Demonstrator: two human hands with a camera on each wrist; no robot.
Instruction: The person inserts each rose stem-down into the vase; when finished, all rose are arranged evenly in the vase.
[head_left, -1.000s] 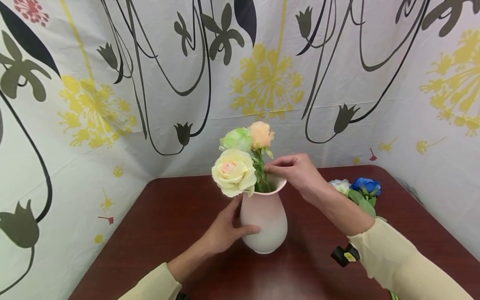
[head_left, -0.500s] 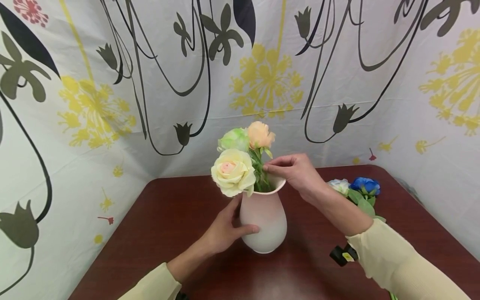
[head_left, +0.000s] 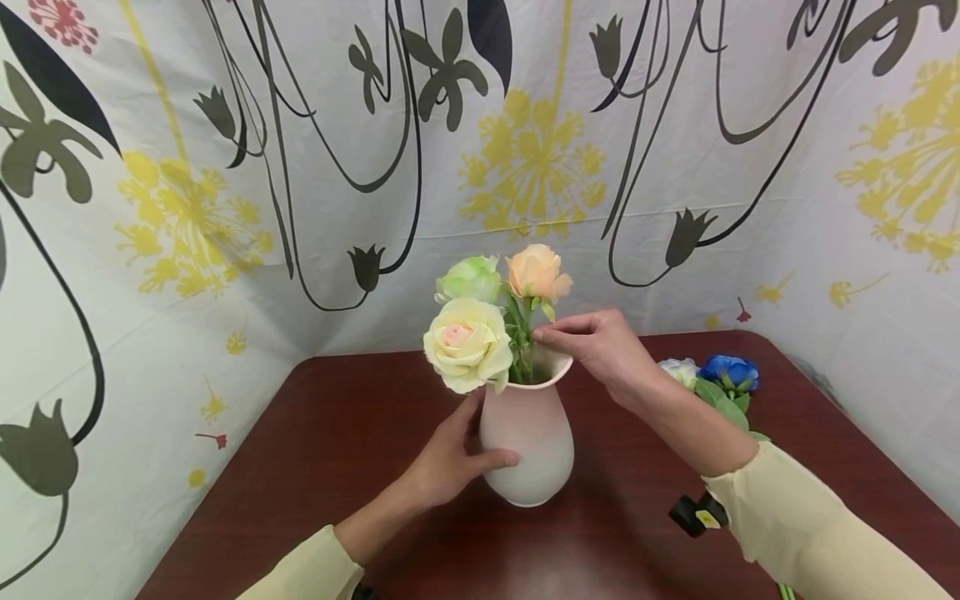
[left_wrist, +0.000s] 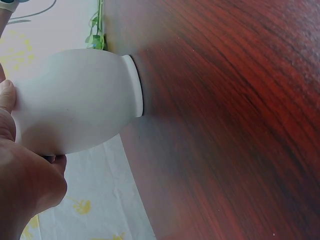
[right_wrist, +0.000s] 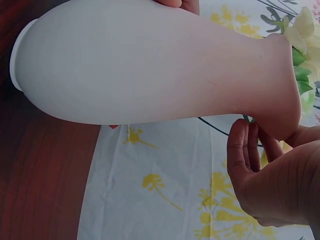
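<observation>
A white vase (head_left: pixel 528 450) stands upright on the table, and my left hand (head_left: pixel 438 467) grips its left side with the thumb across the front. The left wrist view shows that hand against the vase body (left_wrist: pixel 75 102). Thumb and fingers of my right hand (head_left: pixel 611 354) pinch the stem of a peach rose (head_left: pixel 537 275) just above the rim; the fingertips are partly hidden. The peach rose leans slightly right. A pale green rose (head_left: pixel 470 279) and a large cream rose (head_left: pixel 467 346) also stand in the vase, on its left. In the right wrist view, my right hand (right_wrist: pixel 280 182) is beside the flared mouth.
To the right on the dark red table (head_left: pixel 352 425) lie a blue rose (head_left: pixel 731 372) and a whitish flower (head_left: pixel 680 372), their stems partly hidden by my right forearm. A patterned white cloth (head_left: pixel 322 225) hangs around the back and sides of the table.
The peach rose has shifted to the right, away from the green rose, and my right hand has moved slightly right with its stem. My left hand and the vase have hardly moved.
</observation>
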